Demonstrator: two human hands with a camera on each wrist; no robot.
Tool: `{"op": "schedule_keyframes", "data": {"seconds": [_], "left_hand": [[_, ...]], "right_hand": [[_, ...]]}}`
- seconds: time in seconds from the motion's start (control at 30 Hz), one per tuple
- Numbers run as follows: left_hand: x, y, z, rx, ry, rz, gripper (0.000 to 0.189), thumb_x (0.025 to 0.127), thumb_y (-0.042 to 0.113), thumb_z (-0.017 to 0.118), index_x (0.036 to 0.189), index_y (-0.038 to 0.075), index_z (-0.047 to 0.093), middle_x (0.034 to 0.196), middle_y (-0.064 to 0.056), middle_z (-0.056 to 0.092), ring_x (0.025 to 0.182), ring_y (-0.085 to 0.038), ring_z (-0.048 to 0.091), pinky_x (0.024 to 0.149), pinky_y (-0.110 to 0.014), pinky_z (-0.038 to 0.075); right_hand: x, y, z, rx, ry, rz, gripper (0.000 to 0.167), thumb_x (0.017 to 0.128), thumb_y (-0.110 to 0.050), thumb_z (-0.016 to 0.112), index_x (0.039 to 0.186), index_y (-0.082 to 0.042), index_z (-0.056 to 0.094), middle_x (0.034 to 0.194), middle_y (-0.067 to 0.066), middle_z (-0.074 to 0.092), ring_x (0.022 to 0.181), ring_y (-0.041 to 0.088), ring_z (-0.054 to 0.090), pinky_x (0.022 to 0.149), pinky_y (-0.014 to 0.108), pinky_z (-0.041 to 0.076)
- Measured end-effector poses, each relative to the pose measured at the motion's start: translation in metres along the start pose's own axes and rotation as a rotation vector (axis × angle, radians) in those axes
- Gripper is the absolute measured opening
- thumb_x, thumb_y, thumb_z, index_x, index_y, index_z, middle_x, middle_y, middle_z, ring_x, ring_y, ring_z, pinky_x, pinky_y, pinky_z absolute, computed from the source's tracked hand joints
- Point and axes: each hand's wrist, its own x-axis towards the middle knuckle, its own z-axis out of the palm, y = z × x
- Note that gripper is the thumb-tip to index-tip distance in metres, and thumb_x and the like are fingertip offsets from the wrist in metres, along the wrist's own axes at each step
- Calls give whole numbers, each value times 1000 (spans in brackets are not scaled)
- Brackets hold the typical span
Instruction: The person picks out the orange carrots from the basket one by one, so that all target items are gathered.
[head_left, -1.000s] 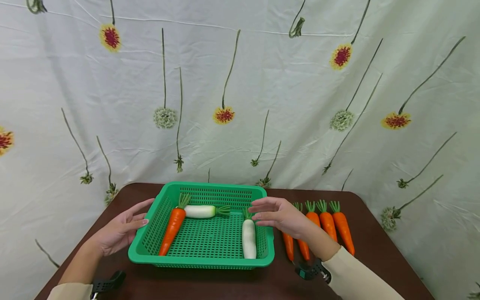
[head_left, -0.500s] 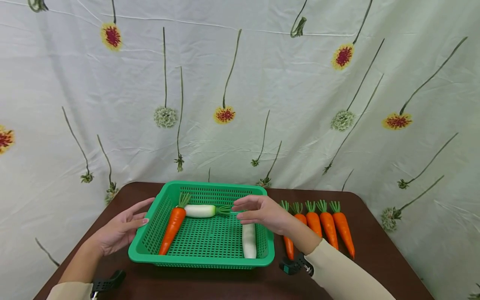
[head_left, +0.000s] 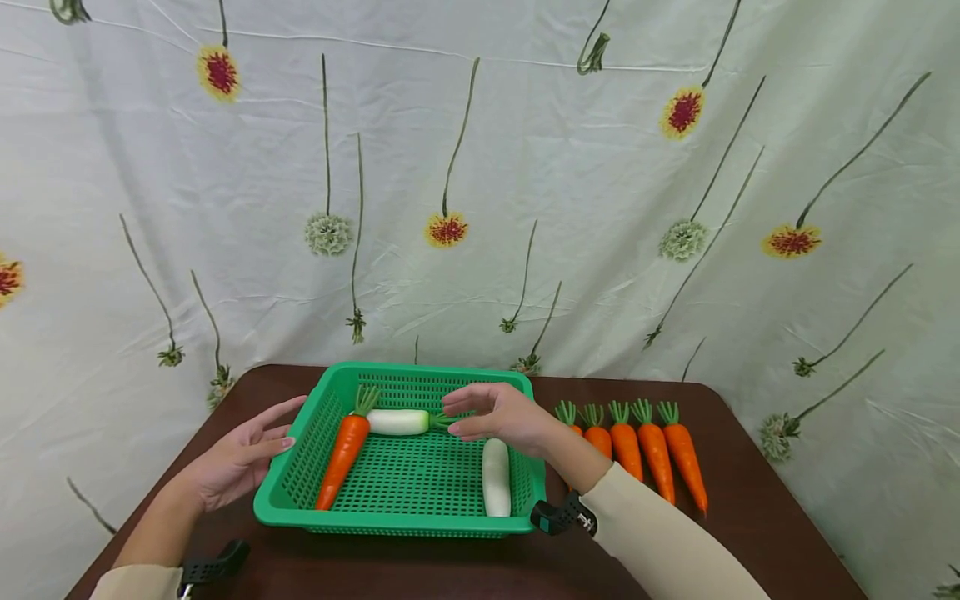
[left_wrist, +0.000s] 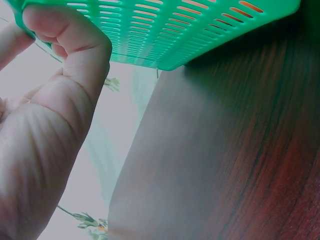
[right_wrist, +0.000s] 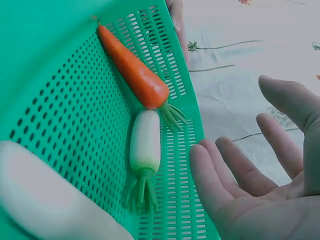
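A green plastic basket with slotted walls stands on the dark table. Inside, an orange carrot leans along the left side, and a white radish lies crosswise near the back wall. Another white radish lies lengthwise at the right; my right arm hides its leafy end. My left hand is at the basket's left rim, its relaxed fingers touching or very near it. Over the back right part of the basket hovers my right hand, fingers loosely bent and holding nothing, close to the back radish's green leaves.
Several carrots lie side by side on the table to the right of the basket; my right forearm partly covers the nearest ones. A white flower-patterned cloth hangs behind the table. Both wrists wear dark straps.
My right hand has moved left across the basket, from above the right radish toward the back radish's leaves. The left hand and the vegetables have stayed in place.
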Motion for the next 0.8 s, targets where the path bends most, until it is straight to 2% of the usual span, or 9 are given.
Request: {"op": "schedule_keyframes", "data": {"seconds": [0.23,0.47,0.8], "left_hand": [[1,1,1,22,13,-14,70,110,-1,33,165,20,-4,147,5,58,126,-24,66,99,-51,56],[1,-1,-2,20,24,-37,72,110,0,34,165,20,-8,146,6,57,126,-25,66,100,-52,56],[2,-1,-1,32,35,-36,73,110,0,34,165,19,-10,145,7,56,126,-23,66,100,-50,56]], "right_hand": [[12,-6,3,-49,-4,44,45,93,-9,75,136,-12,65,141,11,63,116,24,70,104,47,56],[25,-6,10,-144,12,117,42,91,-14,79,131,-19,69,144,18,60,122,25,66,109,56,50],[42,-5,21,-170,19,162,45,88,-13,82,130,-19,70,145,21,58,121,26,66,108,58,50]]}}
